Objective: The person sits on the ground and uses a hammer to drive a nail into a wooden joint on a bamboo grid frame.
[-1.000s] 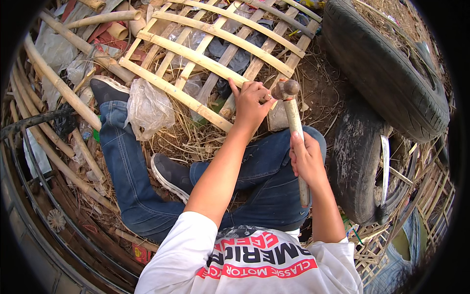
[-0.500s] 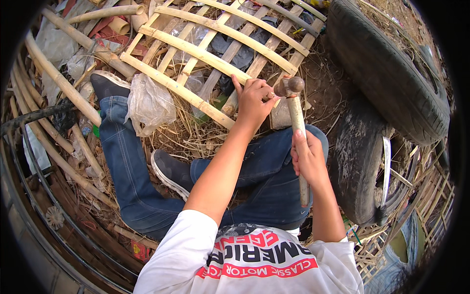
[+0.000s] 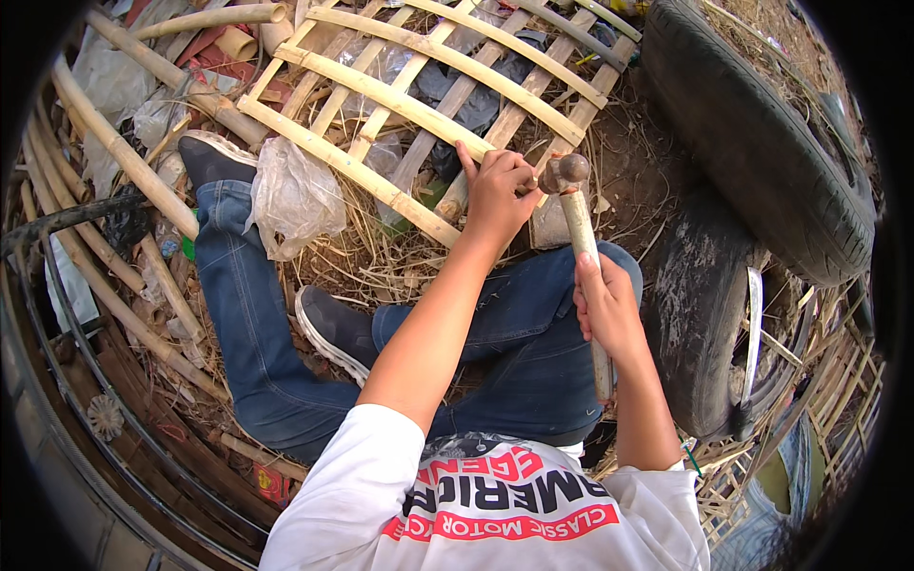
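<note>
My right hand [image 3: 609,297] is wrapped round the pale handle of a ball-peen hammer [image 3: 583,228]. The hammer's rusty head is beside the fingertips of my left hand [image 3: 500,195]. My left thumb and fingers are pinched together at the near right corner of a bamboo lattice [image 3: 381,93], with one finger stretched along a slat. Whatever lies in that pinch is hidden by the fingers and the hammer head. The lattice is made of crossed split-bamboo slats. Under the corner sits a pale block [image 3: 549,226], partly covered by my hand.
Two worn tyres, one upper [image 3: 762,143] and one lower [image 3: 700,314], stand on the right. Bamboo poles [image 3: 124,152] lie at the left near a black metal frame [image 3: 71,224]. A crumpled plastic bag [image 3: 297,195] rests by my shoe [image 3: 333,328]. Straw litters the ground.
My right hand and the lower end of the hammer handle have shifted slightly to the right. The left hand keeps its pinch at the lattice corner.
</note>
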`<action>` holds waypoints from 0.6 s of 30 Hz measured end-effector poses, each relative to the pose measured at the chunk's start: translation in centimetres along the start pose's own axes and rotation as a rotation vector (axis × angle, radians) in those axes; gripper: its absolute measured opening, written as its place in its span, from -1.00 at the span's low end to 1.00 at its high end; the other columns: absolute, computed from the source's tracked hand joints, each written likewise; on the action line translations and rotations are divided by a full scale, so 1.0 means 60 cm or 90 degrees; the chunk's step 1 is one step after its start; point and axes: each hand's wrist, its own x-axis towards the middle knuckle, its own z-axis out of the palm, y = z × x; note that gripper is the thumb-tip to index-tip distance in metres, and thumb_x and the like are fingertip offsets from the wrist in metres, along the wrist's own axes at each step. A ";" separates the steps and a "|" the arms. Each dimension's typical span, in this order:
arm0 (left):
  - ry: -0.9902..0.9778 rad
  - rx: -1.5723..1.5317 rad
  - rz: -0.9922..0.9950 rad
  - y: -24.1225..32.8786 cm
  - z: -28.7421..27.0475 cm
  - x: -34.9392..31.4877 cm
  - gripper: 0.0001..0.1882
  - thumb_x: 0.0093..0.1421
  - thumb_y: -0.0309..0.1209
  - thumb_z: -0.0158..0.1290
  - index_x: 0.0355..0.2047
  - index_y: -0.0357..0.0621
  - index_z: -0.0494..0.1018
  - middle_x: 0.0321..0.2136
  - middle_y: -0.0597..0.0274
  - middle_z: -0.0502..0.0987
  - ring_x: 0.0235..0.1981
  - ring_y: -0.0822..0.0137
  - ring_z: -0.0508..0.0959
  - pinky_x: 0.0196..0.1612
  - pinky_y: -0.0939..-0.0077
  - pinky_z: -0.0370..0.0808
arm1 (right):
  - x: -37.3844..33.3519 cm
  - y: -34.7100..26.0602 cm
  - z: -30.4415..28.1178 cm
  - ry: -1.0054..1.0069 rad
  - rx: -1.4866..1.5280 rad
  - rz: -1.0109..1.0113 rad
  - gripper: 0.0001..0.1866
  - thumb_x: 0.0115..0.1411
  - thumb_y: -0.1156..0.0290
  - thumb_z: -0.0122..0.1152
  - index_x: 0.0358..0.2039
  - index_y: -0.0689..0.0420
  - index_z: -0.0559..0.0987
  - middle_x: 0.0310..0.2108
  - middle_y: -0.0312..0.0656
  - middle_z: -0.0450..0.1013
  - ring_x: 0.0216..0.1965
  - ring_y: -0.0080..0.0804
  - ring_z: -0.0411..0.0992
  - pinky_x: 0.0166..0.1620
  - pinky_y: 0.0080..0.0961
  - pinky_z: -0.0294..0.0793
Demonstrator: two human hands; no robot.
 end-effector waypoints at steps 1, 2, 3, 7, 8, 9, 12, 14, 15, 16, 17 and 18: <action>0.009 -0.014 0.005 0.001 0.000 -0.002 -0.83 -0.15 -0.40 0.34 -0.57 0.00 0.53 -0.43 0.48 0.46 -0.12 0.32 0.46 0.35 -0.33 -0.34 | -0.008 0.001 0.002 0.000 0.004 -0.003 -0.57 0.40 0.05 -0.08 -0.48 0.13 0.32 -0.73 -0.41 0.18 -0.80 -0.70 0.12 -0.76 -0.65 0.14; 0.018 -0.028 0.010 0.002 0.001 -0.001 -0.83 -0.15 -0.40 0.34 -0.57 0.00 0.53 -0.44 0.48 0.46 -0.12 0.32 0.46 0.35 -0.33 -0.34 | -0.008 0.004 0.002 -0.003 0.004 -0.008 -0.57 0.40 0.05 -0.08 -0.48 0.13 0.32 -0.73 -0.41 0.18 -0.80 -0.70 0.12 -0.76 -0.65 0.14; 0.026 -0.042 0.015 0.002 0.002 0.000 -0.83 -0.15 -0.40 0.34 -0.58 0.01 0.53 -0.45 0.48 0.45 -0.12 0.32 0.46 0.35 -0.33 -0.35 | -0.006 0.007 0.001 -0.006 0.005 -0.012 -0.57 0.40 0.05 -0.09 -0.48 0.13 0.33 -0.73 -0.41 0.18 -0.80 -0.70 0.12 -0.76 -0.65 0.14; 0.043 -0.028 0.016 -0.004 0.009 0.003 -0.82 -0.17 -0.41 0.34 -0.58 0.02 0.52 -0.44 0.48 0.45 -0.13 0.32 0.46 0.34 -0.35 -0.35 | 0.001 0.014 0.005 -0.009 -0.030 0.015 -0.58 0.41 0.07 -0.08 -0.47 0.14 0.34 -0.73 -0.40 0.18 -0.80 -0.70 0.13 -0.76 -0.65 0.14; 0.035 -0.022 0.016 -0.004 0.007 0.001 -0.81 -0.18 -0.41 0.35 -0.57 0.02 0.52 -0.44 0.48 0.46 -0.13 0.32 0.46 0.34 -0.35 -0.35 | -0.003 0.008 0.006 -0.005 -0.031 0.022 -0.58 0.41 0.07 -0.08 -0.47 0.14 0.34 -0.73 -0.40 0.20 -0.80 -0.69 0.14 -0.75 -0.65 0.15; 0.027 -0.017 0.016 -0.004 0.006 0.001 -0.81 -0.19 -0.42 0.35 -0.57 0.03 0.53 -0.43 0.48 0.46 -0.13 0.32 0.46 0.34 -0.36 -0.34 | -0.009 0.005 0.007 -0.002 -0.013 0.011 -0.58 0.41 0.07 -0.08 -0.46 0.14 0.34 -0.73 -0.39 0.20 -0.80 -0.69 0.14 -0.75 -0.65 0.15; 0.028 -0.014 0.024 -0.009 0.010 -0.002 -0.78 -0.19 -0.32 0.37 -0.54 0.00 0.54 -0.41 0.46 0.46 -0.11 0.31 0.45 0.33 -0.38 -0.36 | -0.016 0.014 0.014 0.006 -0.006 -0.012 -0.59 0.40 0.07 -0.08 -0.45 0.14 0.35 -0.73 -0.40 0.19 -0.80 -0.69 0.14 -0.76 -0.65 0.15; 0.036 -0.023 0.031 -0.011 0.013 0.008 -0.74 -0.19 -0.27 0.38 -0.56 -0.01 0.53 -0.40 0.45 0.46 -0.11 0.29 0.45 0.32 -0.39 -0.37 | -0.004 0.015 0.012 0.004 -0.017 0.009 -0.59 0.40 0.07 -0.08 -0.44 0.14 0.35 -0.73 -0.42 0.18 -0.80 -0.70 0.13 -0.76 -0.66 0.14; 0.025 -0.011 0.026 -0.012 0.011 0.006 -0.75 -0.20 -0.28 0.38 -0.55 0.00 0.53 -0.39 0.45 0.47 -0.11 0.30 0.45 0.32 -0.39 -0.36 | -0.002 0.013 0.012 0.003 -0.022 0.020 -0.60 0.40 0.07 -0.08 -0.44 0.13 0.35 -0.73 -0.42 0.18 -0.80 -0.70 0.13 -0.76 -0.66 0.14; 0.015 0.000 0.017 -0.013 0.009 -0.001 -0.76 -0.20 -0.29 0.38 -0.54 0.00 0.53 -0.39 0.45 0.47 -0.10 0.30 0.45 0.32 -0.39 -0.35 | -0.005 0.012 0.010 0.003 -0.009 0.015 -0.59 0.40 0.07 -0.08 -0.44 0.13 0.35 -0.73 -0.42 0.17 -0.80 -0.70 0.13 -0.76 -0.66 0.14; 0.006 0.012 0.008 -0.013 0.009 -0.006 -0.76 -0.20 -0.30 0.38 -0.54 0.01 0.54 -0.39 0.45 0.47 -0.10 0.30 0.45 0.32 -0.39 -0.35 | -0.012 0.008 0.008 0.002 0.004 0.010 -0.59 0.40 0.06 -0.08 -0.44 0.13 0.35 -0.73 -0.42 0.17 -0.80 -0.70 0.13 -0.76 -0.67 0.14; 0.017 0.007 0.019 -0.014 0.013 -0.001 -0.77 -0.19 -0.29 0.38 -0.54 0.02 0.54 -0.39 0.46 0.47 -0.10 0.31 0.45 0.32 -0.39 -0.34 | -0.014 0.006 0.007 0.001 0.018 0.006 -0.59 0.41 0.06 -0.08 -0.45 0.13 0.35 -0.73 -0.42 0.17 -0.80 -0.70 0.13 -0.76 -0.67 0.14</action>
